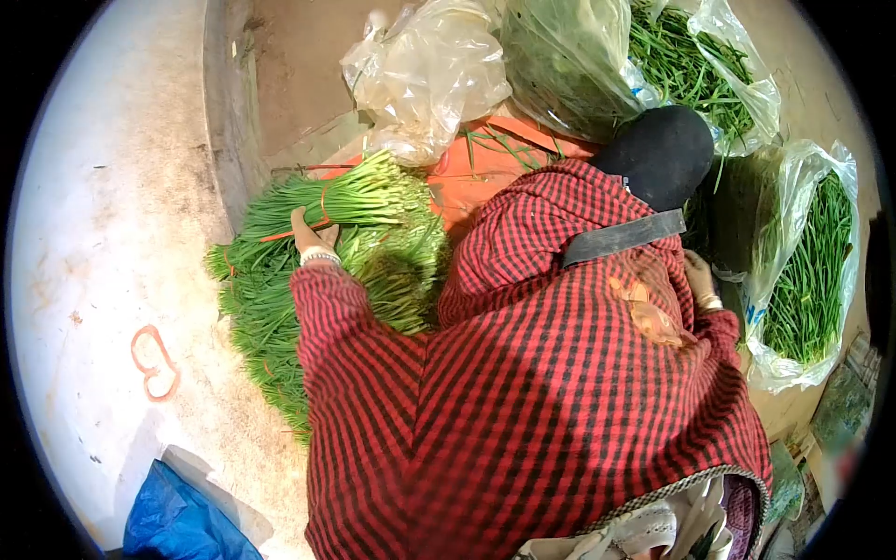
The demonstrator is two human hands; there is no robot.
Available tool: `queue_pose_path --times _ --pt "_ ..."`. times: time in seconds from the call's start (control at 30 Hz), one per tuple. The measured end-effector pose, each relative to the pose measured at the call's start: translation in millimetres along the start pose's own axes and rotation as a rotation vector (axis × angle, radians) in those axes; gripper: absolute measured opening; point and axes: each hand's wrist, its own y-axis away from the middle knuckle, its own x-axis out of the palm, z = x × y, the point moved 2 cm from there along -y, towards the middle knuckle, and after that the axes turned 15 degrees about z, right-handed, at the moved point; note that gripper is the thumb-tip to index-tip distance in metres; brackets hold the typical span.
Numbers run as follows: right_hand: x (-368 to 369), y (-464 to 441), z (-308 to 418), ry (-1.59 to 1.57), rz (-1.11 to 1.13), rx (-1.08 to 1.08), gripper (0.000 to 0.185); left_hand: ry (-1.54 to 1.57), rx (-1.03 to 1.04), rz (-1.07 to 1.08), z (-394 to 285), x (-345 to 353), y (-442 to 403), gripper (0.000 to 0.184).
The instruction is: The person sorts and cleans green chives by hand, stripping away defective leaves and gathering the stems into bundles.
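My left hand (pixel 315 239) is closed around the underside of a bunch of chives (pixel 350 198) with pale green stalk ends, tied with an orange band. That bunch lies on top of a large heap of similar tied chives (pixel 266 308), pressed along a pale wall. On the far side of my red-and-black checked garment, my right hand (pixel 698 278) is partly visible beside an open plastic bag of loose chives (pixel 810 280). Its fingers are hidden, so I cannot see whether it holds anything.
Another open bag of chives (pixel 695 79) stands at the top right. A crumpled clear plastic bag (pixel 429 79) sits at the top, on the edge of an orange sheet (pixel 457 182). At lower left is a blue bag (pixel 187 518); a red heart-like mark (pixel 154 364) is on the pale surface.
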Motion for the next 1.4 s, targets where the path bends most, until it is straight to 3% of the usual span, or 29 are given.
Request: queue_pose_path --times 0.03,0.1,0.13,0.2,0.27,0.3,0.33,0.43,0.47,0.5,0.53,0.57,0.63,0.67,0.73,0.77,0.8,0.87,0.9,0.93,1.0,1.1,1.2,1.27,1.37,1.4 --pt "-20.8 5.8 29.4 -0.091 0.004 -0.031 0.023 0.011 0.05 0.023 4.4 20.1 21.6 0.056" --pt "-54.4 6.9 91.8 0.364 -0.126 -0.306 0.015 -0.002 0.123 0.098 -9.0 39.3 48.6 0.05" --pt "-52.0 14.8 144.1 0.189 -0.182 -0.421 0.022 -0.018 0.192 0.186 -15.3 53.0 60.4 0.044" --pt "-27.5 34.0 244.3 -0.111 -0.236 -0.41 0.032 -0.11 0.263 0.353 -30.9 87.0 80.7 0.043" --pt "16.5 37.4 333.1 0.224 -0.049 -0.6 0.04 -0.28 0.427 0.528 -31.4 136.4 107.0 0.041" --pt "42.0 33.7 364.7 0.395 0.059 -0.622 0.049 -0.327 0.373 0.546 -33.5 156.7 110.3 0.039" --pt "75.1 29.7 382.0 0.457 0.19 -0.664 0.056 -0.378 0.316 0.566 -32.6 177.3 114.8 0.037" --pt "151.7 10.2 403.5 0.624 0.496 -0.694 0.088 -0.432 0.479 0.93 -19.1 237.2 153.6 0.03" --pt "175.6 5.1 403.4 0.571 0.591 -0.65 0.08 -0.513 0.578 1.054 -13.3 248.3 163.2 0.03" --pt "188.5 -1.4 409.1 0.482 0.634 -0.607 0.076 -0.492 0.48 1.1 -18.6 271.2 192.2 0.028" --pt "200.7 -5.1 408.2 0.393 0.666 -0.568 0.073 -0.761 0.316 1.01 -23.3 271.3 191.8 0.03" --pt "199.9 -7.7 401.8 0.392 0.661 -0.56 0.073 -0.825 0.519 1.206 -27.5 261.1 172.2 0.036" --pt "188.2 -16.1 387.0 0.064 0.555 -0.542 0.064 -0.721 0.291 1.25 -48.2 248.1 152.3 0.041" --pt "184.5 -18.0 376.3 -0.144 0.475 -0.448 0.054 -0.809 0.307 1.187 -56.2 228.6 132.9 0.035" --pt "169.8 -22.1 368.6 -0.342 0.545 -0.208 0.049 -1.256 0.51 0.811 -45.7 159.0 60.2 0.032" --pt "166.9 -24.7 365.9 -0.448 0.503 -0.199 0.042 -1.624 0.336 0.6 -46.6 121.1 38.7 0.036" --pt "157.5 -41.1 352.2 -0.52 0.465 -0.201 0.041 -1.594 0.193 0.539 -34.8 78.6 20.5 0.04" --pt "154.4 -43.4 349.4 -0.573 0.468 -0.143 0.042 -1.691 -0.048 0.548 -11.1 29.7 17.5 0.04" --pt "153.8 -45.0 350.4 -0.527 0.416 -0.149 0.043 -1.707 -0.064 0.648 4.8 3.8 10.9 0.042" --pt "156.6 -41.1 353.9 -0.504 0.375 -0.151 0.044 -1.652 0.21 0.554 17.4 -15.1 13.9 0.042" --pt "153.4 -47.0 352.4 -0.426 0.37 -0.188 0.044 -1.743 0.188 0.401 21.1 -0.3 27.3 0.042" --pt "156.6 -46.1 356.8 -0.408 0.448 -0.224 0.043 -1.786 0.19 0.55 27.4 7.0 16.1 0.043" --pt "156.2 -50.8 351.5 -0.459 0.523 -0.139 0.039 -1.856 0.189 0.494 35.8 13.7 6.3 0.045" --pt "160.6 -48.1 356.7 -0.393 0.48 -0.238 0.039 -1.921 0.167 0.462 37.7 19.7 3.4 0.045" --pt "163.3 -42.3 358.9 -0.533 0.696 -0.166 0.039 -1.924 0.008 0.503 39.0 25.3 11.5 0.047" --pt "161.1 -41.5 357.6 -0.517 0.656 -0.191 0.038 -1.927 0.015 0.506 41.6 23.6 10.3 0.047"
